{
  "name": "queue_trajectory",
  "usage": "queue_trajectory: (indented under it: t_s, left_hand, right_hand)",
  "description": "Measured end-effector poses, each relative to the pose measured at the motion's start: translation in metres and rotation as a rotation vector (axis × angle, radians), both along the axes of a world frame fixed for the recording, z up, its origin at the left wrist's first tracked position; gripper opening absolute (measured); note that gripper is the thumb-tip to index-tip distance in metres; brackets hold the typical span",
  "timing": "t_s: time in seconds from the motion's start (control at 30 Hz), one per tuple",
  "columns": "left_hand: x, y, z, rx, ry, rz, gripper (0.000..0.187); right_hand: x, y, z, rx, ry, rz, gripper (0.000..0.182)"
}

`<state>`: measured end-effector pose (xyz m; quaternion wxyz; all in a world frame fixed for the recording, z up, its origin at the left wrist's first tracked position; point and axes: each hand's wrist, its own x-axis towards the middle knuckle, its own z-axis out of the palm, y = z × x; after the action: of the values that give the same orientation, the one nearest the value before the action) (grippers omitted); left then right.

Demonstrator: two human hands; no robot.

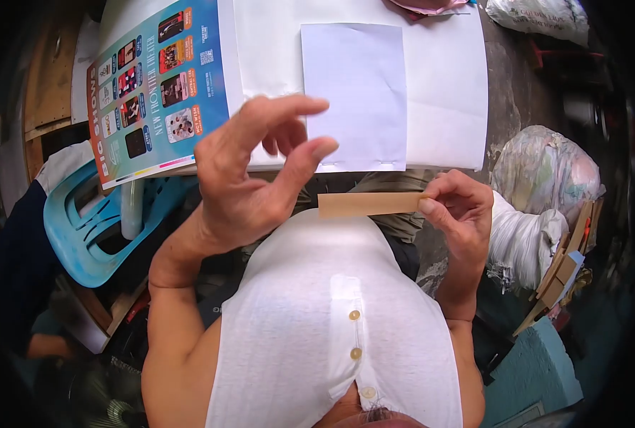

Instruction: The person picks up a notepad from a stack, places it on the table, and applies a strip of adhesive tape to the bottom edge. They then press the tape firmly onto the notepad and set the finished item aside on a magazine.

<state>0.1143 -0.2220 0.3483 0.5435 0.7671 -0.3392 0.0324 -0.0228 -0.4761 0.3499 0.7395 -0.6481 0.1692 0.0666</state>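
My right hand pinches one end of a strip of brown tape between thumb and fingers. The strip stretches out flat to the left, in front of my white shirt and below the table edge. My left hand is raised left of the strip, thumb and index finger spread wide with nothing between them. Beyond both hands lies a white paper pad, its near edge at the table's front edge. Two staples show along that near edge. The left fingertips overlap the pad's left side in this view.
The pad rests on a white-covered table. A printed poster lies at its left, above a blue plastic chair. On the right are a clear bag of scraps, a white bundle and cardboard pieces.
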Motion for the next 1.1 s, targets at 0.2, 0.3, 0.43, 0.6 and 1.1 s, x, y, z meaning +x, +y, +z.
queue_trajectory:
  t_s: [0.2, 0.3, 0.43, 0.6, 1.1]
  left_hand:
    - [-0.074, 0.023, -0.008, -0.084, 0.953, 0.14, 0.018]
    - [-0.068, 0.016, -0.005, -0.098, 1.162, 0.17, 0.014]
    - [-0.062, 0.014, -0.009, -0.109, 1.177, 0.163, 0.014]
    - [-0.06, 0.012, -0.013, -0.089, 1.173, 0.196, 0.014]
    - [-0.061, 0.007, -0.014, -0.062, 1.132, 0.26, 0.012]
  right_hand:
    - [0.006, 0.004, -0.007, -0.003, 0.118, 0.029, 0.009]
    - [0.008, 0.005, -0.012, -0.019, 0.113, 0.039, 0.01]
    - [0.01, 0.008, -0.014, -0.036, 0.114, 0.007, 0.01]
    - [0.007, 0.008, -0.017, -0.153, 0.13, 0.016, 0.009]
    - [0.009, 0.017, -0.024, -0.2, 0.132, -0.059, 0.011]
